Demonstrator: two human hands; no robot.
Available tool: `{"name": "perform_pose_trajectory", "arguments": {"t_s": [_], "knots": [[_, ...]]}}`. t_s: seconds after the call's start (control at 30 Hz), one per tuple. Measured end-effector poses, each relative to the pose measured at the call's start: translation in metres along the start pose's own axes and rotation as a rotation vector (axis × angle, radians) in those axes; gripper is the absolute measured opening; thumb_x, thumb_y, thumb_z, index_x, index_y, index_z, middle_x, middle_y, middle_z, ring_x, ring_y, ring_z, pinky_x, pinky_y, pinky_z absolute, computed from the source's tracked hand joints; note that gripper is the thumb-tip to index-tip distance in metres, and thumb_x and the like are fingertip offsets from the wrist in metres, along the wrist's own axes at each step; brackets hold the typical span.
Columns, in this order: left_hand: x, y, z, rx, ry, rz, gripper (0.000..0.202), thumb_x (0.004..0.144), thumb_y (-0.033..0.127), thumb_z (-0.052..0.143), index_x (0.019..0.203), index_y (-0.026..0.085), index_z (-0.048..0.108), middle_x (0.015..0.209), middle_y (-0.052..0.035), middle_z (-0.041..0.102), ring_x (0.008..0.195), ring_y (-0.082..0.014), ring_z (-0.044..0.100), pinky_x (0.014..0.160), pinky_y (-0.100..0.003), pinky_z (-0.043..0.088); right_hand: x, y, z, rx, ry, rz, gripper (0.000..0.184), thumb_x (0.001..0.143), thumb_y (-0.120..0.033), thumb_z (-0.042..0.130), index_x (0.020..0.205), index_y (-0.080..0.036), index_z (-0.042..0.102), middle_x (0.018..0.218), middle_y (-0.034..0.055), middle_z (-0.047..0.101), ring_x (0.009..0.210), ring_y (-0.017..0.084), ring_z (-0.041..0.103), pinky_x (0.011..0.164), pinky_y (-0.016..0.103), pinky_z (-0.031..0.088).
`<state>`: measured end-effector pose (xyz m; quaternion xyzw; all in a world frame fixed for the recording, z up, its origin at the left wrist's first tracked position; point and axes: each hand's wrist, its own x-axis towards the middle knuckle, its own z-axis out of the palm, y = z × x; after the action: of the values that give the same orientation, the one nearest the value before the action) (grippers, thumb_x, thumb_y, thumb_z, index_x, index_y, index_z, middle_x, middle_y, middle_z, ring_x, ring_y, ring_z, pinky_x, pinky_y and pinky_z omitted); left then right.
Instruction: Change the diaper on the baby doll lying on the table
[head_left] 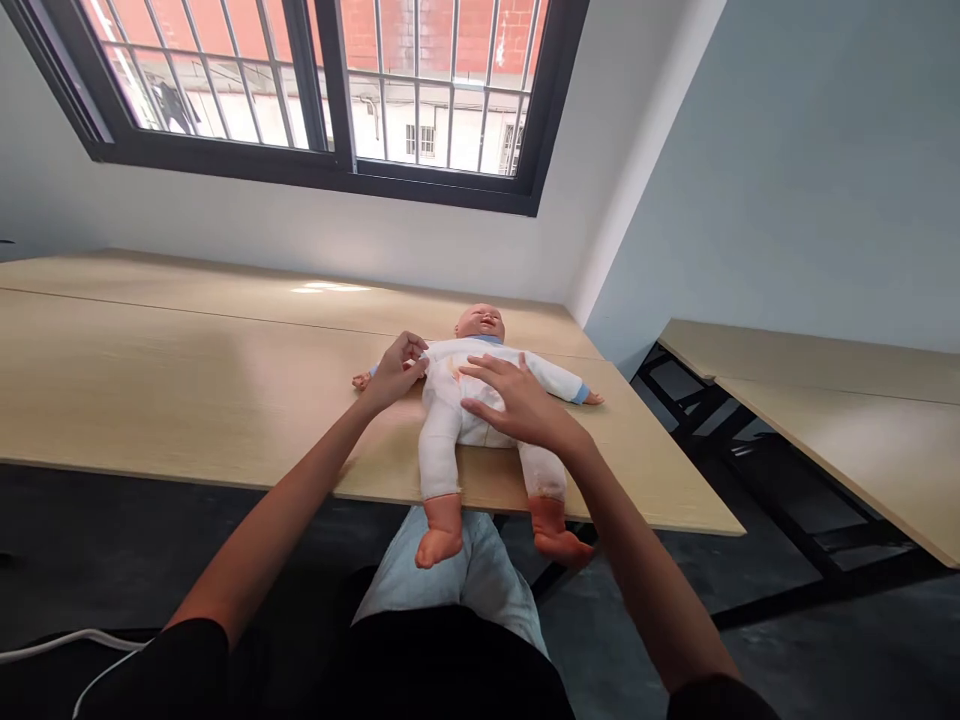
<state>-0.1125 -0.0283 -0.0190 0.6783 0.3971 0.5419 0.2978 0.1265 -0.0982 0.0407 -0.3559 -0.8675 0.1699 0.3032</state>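
A baby doll (459,392) in a white suit with blue cuffs lies on its back on the wooden table (187,380), head away from me, bare feet hanging over the near edge. My left hand (396,372) pinches the suit's cloth at the doll's shoulder, fingers closed on it. My right hand (514,403) rests flat on the doll's belly with the fingers spread.
A second wooden table (817,400) stands at the right, across a gap with black frame legs and dark floor. A barred window (337,90) fills the wall behind. A white cable (67,645) runs at the lower left. My knees in light jeans (472,580) sit under the table edge.
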Motion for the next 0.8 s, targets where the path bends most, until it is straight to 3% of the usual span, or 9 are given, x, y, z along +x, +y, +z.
{"name": "perform_pose_trajectory", "arguments": {"t_s": [0.07,0.23,0.3,0.43,0.6,0.7,0.8], "knots": [[-0.001,0.002,-0.004,-0.029,-0.016,0.010,0.026,0.077,0.034,0.062,0.090,0.021,0.045,0.083,0.0008,0.049,0.076,-0.0118,0.052,0.065,-0.021,0.048,0.020,0.022,0.019,0.046,-0.063,0.044,0.058,0.082,-0.057,0.071,0.128,-0.022,0.065,0.147,0.0115,0.050,0.144,0.039,0.035,0.116,0.070,-0.011],[0.000,0.006,-0.001,-0.074,-0.111,0.030,0.027,0.076,0.034,0.063,0.084,0.021,0.041,0.077,0.0027,0.046,0.068,-0.0096,0.047,0.063,-0.021,0.043,0.035,0.052,0.055,0.067,0.020,0.077,0.083,0.065,-0.070,0.079,0.127,-0.017,0.065,0.145,0.0135,0.051,0.142,0.043,0.037,0.122,0.063,-0.002],[0.003,0.009,0.009,-0.075,-0.155,0.041,0.026,0.077,0.035,0.062,0.085,0.021,0.041,0.078,0.0026,0.046,0.069,-0.0096,0.048,0.063,-0.021,0.043,0.034,0.055,0.057,0.018,0.017,0.091,0.095,0.065,-0.071,0.077,0.139,-0.015,0.056,0.149,0.0160,0.046,0.142,0.041,0.038,0.124,0.060,0.001],[0.011,0.015,0.035,-0.023,-0.221,0.076,0.023,0.077,0.033,0.062,0.085,0.020,0.044,0.078,0.0017,0.050,0.069,-0.0104,0.048,0.062,-0.022,0.040,0.032,0.051,0.054,-0.067,-0.078,0.179,0.124,0.070,-0.074,0.071,0.160,-0.009,0.014,0.157,0.0203,0.029,0.147,0.035,0.032,0.125,0.056,-0.006],[0.013,0.012,0.054,0.082,-0.259,0.100,0.018,0.077,0.028,0.061,0.086,0.021,0.047,0.072,0.0031,0.053,0.064,-0.0116,0.049,0.061,-0.025,0.040,0.029,0.048,0.054,-0.029,-0.077,0.174,0.133,0.076,-0.072,0.068,0.158,-0.009,-0.016,0.152,0.0172,0.042,0.148,0.030,0.031,0.125,0.052,-0.009],[0.008,0.010,0.055,0.115,-0.263,0.106,0.019,0.080,0.031,0.061,0.088,0.021,0.048,0.073,0.0029,0.054,0.065,-0.0125,0.052,0.063,-0.026,0.043,0.026,0.048,0.054,-0.034,-0.068,0.195,0.140,0.073,-0.072,0.070,0.155,-0.009,-0.024,0.151,0.0166,0.043,0.149,0.029,0.031,0.126,0.051,-0.008],[0.001,0.012,0.051,0.137,-0.255,0.121,0.024,0.081,0.037,0.065,0.091,0.020,0.049,0.081,-0.0003,0.059,0.074,-0.0145,0.056,0.071,-0.029,0.048,0.024,0.050,0.053,-0.036,-0.046,0.214,0.138,0.070,-0.072,0.073,0.159,-0.013,-0.015,0.154,0.0162,0.039,0.151,0.030,0.025,0.126,0.052,-0.003]]}}
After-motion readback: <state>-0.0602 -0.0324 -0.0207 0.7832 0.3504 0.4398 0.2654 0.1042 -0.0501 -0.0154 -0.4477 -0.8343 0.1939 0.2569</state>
